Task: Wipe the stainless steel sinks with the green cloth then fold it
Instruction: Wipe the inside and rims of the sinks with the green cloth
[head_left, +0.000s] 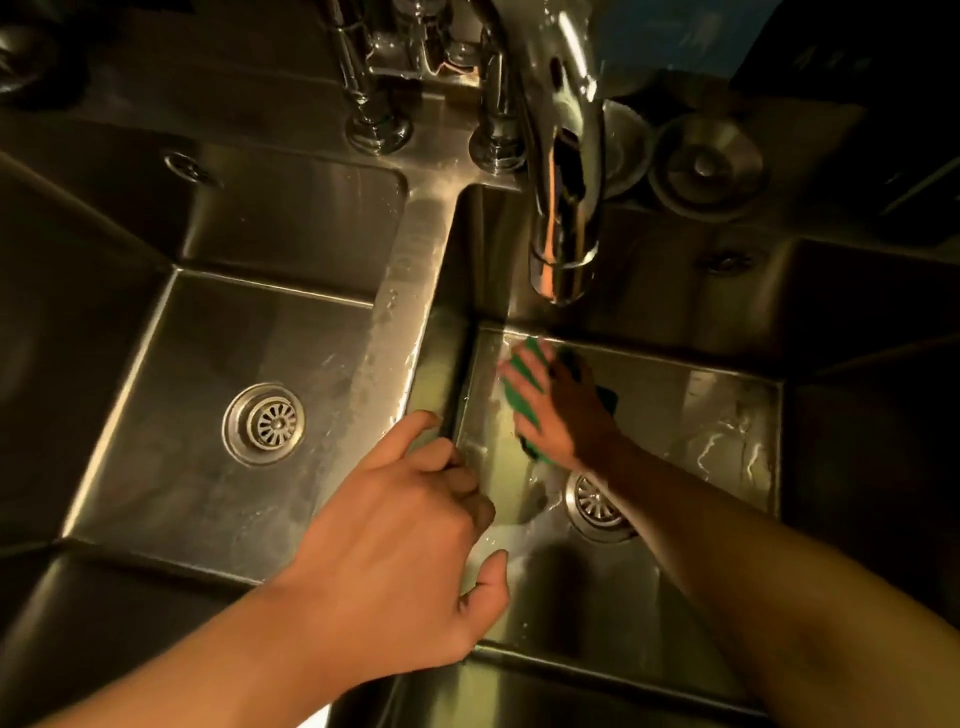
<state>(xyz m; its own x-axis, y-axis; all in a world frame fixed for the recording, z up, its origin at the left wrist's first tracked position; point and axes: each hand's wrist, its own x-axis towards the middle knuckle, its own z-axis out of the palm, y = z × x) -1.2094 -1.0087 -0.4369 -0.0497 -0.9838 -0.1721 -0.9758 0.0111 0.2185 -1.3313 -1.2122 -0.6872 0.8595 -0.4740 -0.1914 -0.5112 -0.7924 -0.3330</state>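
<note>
Our left hand (405, 525) sits closest, its fingers loosely bent and holding nothing, the index stretched out along the edge of the divider (415, 291) between the two basins, the thumb hanging over the right sink (675, 415). Further in, our right hand (561, 410) lies flat with its fingers spread, pressing the green cloth (535, 347) onto the floor of that sink near its far left corner, beyond the drain (597, 501) and below the faucet (566, 218). We judge the wiping to be under way: the right basin's floor shines wet around the cloth and drain. The left sink (234, 338) shows dull smears, and we cannot tell whether it has had its pass. The cloth is bunched under our palm, so the folding is not yet done.
</note>
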